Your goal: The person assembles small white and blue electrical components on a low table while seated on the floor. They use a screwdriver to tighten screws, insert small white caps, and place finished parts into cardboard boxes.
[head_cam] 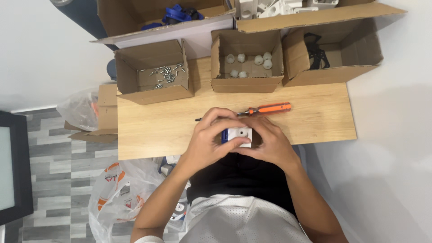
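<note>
While both hands grip it, left hand (208, 137) and right hand (268, 143) pinch a white plastic block (239, 135); orange screwdriver (261, 109) lies just beyond on wooden table (153, 126).

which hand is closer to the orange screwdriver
Right. The right hand lies just below the orange screwdriver, its fingers nearly under the handle. The left hand sits further left, near the tip; both hold the white and blue part.

Three open boxes stood along the table's (148, 130) far edge: screw box (154, 72) upper left, knob box (247, 60) centre, cable box (330, 51) right. A screwdriver (263, 109) lay before them. Both hands (234, 137) held a small block (238, 136), possibly plastic, at the near edge.
</note>
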